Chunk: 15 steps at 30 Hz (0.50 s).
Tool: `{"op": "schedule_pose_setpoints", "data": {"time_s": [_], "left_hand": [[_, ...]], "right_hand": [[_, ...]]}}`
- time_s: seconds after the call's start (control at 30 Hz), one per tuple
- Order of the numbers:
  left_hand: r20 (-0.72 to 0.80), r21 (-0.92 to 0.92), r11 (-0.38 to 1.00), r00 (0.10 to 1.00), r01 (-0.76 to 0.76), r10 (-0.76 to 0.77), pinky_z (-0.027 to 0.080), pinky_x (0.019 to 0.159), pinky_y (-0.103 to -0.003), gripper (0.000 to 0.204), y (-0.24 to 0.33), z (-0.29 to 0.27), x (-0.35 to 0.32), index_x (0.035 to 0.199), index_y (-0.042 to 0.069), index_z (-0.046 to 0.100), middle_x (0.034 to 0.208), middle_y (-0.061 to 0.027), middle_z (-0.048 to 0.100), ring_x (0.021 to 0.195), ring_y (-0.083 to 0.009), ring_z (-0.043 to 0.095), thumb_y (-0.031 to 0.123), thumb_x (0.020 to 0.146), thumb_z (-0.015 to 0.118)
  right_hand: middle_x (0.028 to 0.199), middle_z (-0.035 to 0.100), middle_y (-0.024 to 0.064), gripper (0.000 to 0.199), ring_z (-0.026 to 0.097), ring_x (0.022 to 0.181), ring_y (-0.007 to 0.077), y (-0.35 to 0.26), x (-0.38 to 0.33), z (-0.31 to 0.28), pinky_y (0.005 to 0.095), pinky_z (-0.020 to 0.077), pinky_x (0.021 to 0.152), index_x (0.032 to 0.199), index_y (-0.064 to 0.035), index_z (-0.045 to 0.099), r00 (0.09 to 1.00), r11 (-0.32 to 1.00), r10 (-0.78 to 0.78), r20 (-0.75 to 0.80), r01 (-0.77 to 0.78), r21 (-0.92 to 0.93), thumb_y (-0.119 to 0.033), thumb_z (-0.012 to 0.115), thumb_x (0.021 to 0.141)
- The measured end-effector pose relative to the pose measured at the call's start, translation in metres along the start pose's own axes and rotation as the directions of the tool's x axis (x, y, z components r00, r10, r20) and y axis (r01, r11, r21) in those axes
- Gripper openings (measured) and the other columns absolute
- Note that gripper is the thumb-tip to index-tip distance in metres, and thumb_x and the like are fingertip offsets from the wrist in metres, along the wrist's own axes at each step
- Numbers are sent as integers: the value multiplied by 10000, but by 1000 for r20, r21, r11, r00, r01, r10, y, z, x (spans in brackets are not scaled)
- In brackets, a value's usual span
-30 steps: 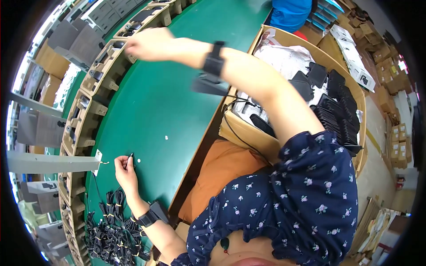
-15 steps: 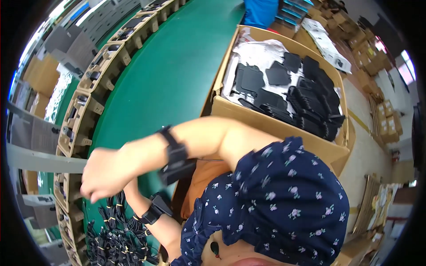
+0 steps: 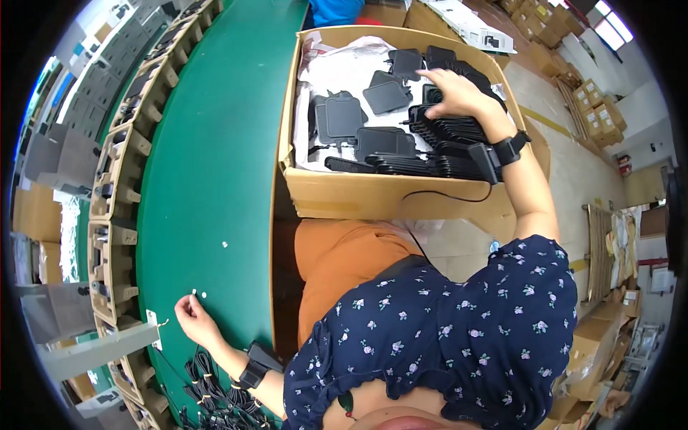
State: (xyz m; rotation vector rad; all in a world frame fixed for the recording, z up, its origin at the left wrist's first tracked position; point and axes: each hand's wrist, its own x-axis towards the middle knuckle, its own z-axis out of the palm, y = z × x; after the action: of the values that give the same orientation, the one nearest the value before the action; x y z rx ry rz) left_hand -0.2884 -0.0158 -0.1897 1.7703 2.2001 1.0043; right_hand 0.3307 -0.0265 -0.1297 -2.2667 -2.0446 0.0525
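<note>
My right hand (image 3: 459, 97) reaches over the cardboard box (image 3: 373, 199). Its thumb and fingers are apart with nothing seen between them, just above the flat black squarish pieces (image 3: 387, 97). Some of these lie flat on white wrapping (image 3: 344, 64); others stand packed in rows at the right and near side. On the green tabletop (image 3: 208, 165), my left hand (image 3: 197, 322) rests low at the left. Its fingertips are pinched together beside a tiny white bit (image 3: 194, 292); whether they grip anything is too small to tell. Each wrist wears a black strapped device.
Bundled black cables (image 3: 215, 387) lie on the table near my left forearm. Along the left runs a row of tan moulded trays (image 3: 111, 183) holding dark parts. A pale bar (image 3: 107, 347) juts in near my left hand. Stacked cartons (image 3: 598, 107) stand beyond the floor at right.
My right hand has swung from the left side, where it crossed over my left hand, to above the box. The view has turned, and my left hand now shows fully.
</note>
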Motion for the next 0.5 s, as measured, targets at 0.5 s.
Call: {"op": "schedule_pose_setpoints", "data": {"time_s": [0.5], "left_hand": [[-229,156,980,970,123,-85,451,694,-302,312,-9,2,-9,923,-10,586,832,-108,620,715,-181,547,294,901,523]], "right_hand": [[1012,480,162,760,436,1033,297,1,-1,40,373,336,912,1028,63,458,888,901,-327,322,396,-175,-297,795,449]]}}
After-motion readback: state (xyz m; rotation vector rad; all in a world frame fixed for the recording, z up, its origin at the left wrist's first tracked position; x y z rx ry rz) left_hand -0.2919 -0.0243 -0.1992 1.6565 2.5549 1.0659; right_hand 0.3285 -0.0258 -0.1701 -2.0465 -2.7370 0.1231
